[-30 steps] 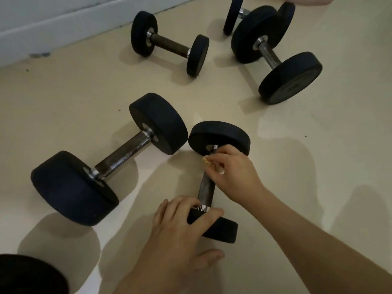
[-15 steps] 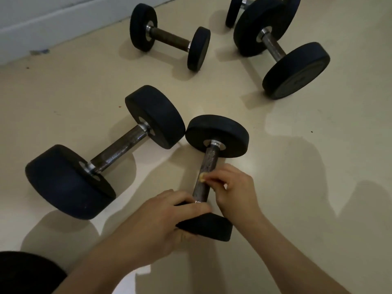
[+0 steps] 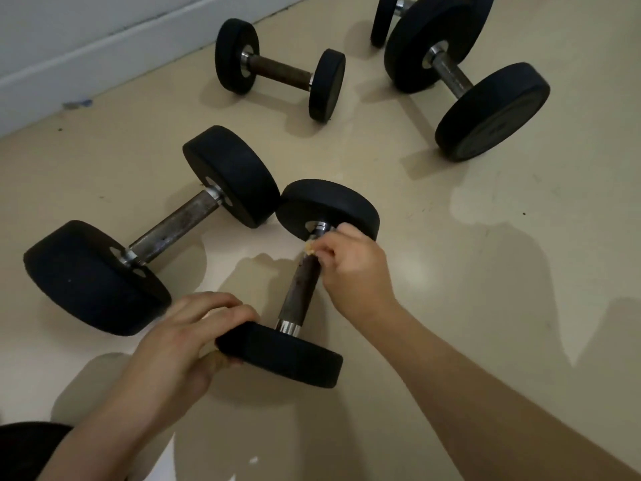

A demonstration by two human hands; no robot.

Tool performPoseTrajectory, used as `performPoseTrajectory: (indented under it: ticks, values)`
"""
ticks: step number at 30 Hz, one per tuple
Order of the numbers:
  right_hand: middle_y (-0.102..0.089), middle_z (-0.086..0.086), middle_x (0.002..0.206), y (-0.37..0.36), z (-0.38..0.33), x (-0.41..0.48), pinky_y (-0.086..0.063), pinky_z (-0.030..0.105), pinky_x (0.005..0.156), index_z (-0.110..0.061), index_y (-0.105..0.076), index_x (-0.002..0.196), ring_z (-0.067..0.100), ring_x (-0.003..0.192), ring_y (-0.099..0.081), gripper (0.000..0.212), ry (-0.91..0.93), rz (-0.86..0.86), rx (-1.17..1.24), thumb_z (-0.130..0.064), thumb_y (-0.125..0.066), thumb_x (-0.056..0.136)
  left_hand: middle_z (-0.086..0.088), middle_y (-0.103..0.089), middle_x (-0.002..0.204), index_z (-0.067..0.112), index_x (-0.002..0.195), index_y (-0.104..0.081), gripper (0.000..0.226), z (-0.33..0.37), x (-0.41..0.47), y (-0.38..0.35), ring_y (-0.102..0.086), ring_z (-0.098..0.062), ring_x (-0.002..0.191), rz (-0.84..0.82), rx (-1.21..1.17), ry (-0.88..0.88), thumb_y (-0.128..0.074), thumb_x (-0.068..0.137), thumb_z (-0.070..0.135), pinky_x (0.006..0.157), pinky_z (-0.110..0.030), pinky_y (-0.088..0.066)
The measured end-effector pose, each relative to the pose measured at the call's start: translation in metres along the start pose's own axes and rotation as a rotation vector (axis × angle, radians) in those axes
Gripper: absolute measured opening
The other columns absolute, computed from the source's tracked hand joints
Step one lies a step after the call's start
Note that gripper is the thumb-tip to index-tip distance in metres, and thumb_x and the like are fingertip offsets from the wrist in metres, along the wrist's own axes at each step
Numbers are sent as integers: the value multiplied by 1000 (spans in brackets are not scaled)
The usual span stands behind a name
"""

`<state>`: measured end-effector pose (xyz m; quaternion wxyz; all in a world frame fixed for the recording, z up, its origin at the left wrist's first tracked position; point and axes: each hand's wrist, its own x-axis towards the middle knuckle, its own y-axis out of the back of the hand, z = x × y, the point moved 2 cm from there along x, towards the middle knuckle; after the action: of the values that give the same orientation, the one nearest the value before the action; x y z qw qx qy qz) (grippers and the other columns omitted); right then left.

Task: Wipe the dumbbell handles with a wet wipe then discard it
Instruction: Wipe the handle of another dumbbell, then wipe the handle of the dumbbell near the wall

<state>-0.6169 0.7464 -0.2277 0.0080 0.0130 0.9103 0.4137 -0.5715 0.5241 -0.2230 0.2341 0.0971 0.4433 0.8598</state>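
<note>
A small black dumbbell (image 3: 301, 289) with a dark, rusty handle lies on the beige floor in front of me. My left hand (image 3: 187, 335) grips the rim of its near weight plate. My right hand (image 3: 353, 269) is at the far end of the handle, next to the far plate. It pinches a small, crumpled, yellowish wet wipe (image 3: 309, 249) against the handle. Most of the wipe is hidden inside my fingers.
A large dumbbell (image 3: 173, 227) lies to the left, its far plate touching the small one. Two more dumbbells (image 3: 281, 69) (image 3: 454, 78) rest farther back, with another behind at the top edge. A white baseboard (image 3: 104, 53) runs along the top left. A dark object (image 3: 24, 446) sits at the bottom left corner.
My right hand slid the wipe from the far end down the handle and back up to the far end. My left hand shifted from the top of the near plate to its left rim.
</note>
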Motion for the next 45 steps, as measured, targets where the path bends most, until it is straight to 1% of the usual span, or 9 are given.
performPoseTrajectory:
  ticks: [6, 8, 12, 16, 21, 25, 33, 36, 45]
  values:
    - [-63, 5, 89, -21, -27, -20, -49, 30, 73, -10, -71, 85, 19, 82, -57, 13, 201, -191, 0, -2, -62, 80, 31, -55, 121, 58, 103, -58, 74, 18, -4, 18, -49, -1, 117, 144, -130, 165, -70, 69, -7, 95, -26, -37]
    - [-62, 6, 91, -21, -23, 2, -47, 28, 77, -9, -72, 88, 20, 85, -58, 12, 144, -77, 17, -6, -61, 84, 29, -54, 125, 53, 112, -56, 42, 46, -2, 8, -47, -1, 121, 138, -160, 152, -63, 76, 33, 101, -33, -37]
    - [-60, 5, 83, -37, -21, 8, -50, 28, 75, -5, -68, 80, 14, 77, -57, 6, 149, -26, 60, -2, -63, 80, 4, -51, 135, 32, 129, -48, 66, 38, 5, -15, -42, -17, 123, 121, 157, 212, -43, 74, 67, 105, -53, -36]
    - [-56, 3, 78, -44, -33, -12, -44, 11, 71, 3, -67, 74, -1, 72, -52, 8, 193, -246, 361, 11, -63, 75, 8, -50, 133, 31, 129, -46, 69, 15, 5, 0, -43, -12, 121, 203, -58, 310, -53, 68, 63, 99, -37, -39]
    - [-63, 9, 99, -56, -44, 42, -48, 33, 88, -7, -70, 92, 24, 96, -58, 14, 198, 47, -32, -2, -62, 82, 15, -46, 131, 42, 127, -41, 65, -5, 4, 9, -40, -5, 122, 241, -219, 361, -53, 67, 61, 99, -27, -34]
    - [-67, 2, 81, -81, -64, 25, -35, 17, 75, -11, -71, 77, 23, 78, -59, 16, 426, -220, -102, 3, -71, 70, 16, -46, 129, 46, 124, -41, 61, -22, 4, 17, -40, -2, 119, 251, -308, 429, -51, 65, 61, 94, -20, -32]
    - [-66, 18, 104, 17, -111, 82, -58, 33, 80, 0, -56, 111, 26, 95, -68, 18, -423, -777, 627, -2, -48, 95, 18, -42, 134, 49, 125, -36, 57, -30, 10, 35, -35, -6, 127, 62, -461, 578, -64, 77, 41, 101, -28, -33]
    - [-70, 16, 108, 71, -140, 97, -58, 34, 81, -6, -53, 115, 26, 96, -70, 20, -480, -822, 585, -5, -44, 98, 16, -37, 139, 44, 130, -38, 50, -13, 28, 57, -33, -8, 130, -120, -353, 557, -60, 87, 34, 109, -40, -32]
    - [-69, 7, 98, 157, -127, 118, -58, 33, 77, -14, -61, 104, 18, 89, -68, 12, -258, -681, 357, -13, -53, 94, 11, -72, 83, 28, 86, -72, 9, 96, 142, 124, -67, -7, 84, 238, -947, 404, -67, 81, 33, 79, -28, -51]
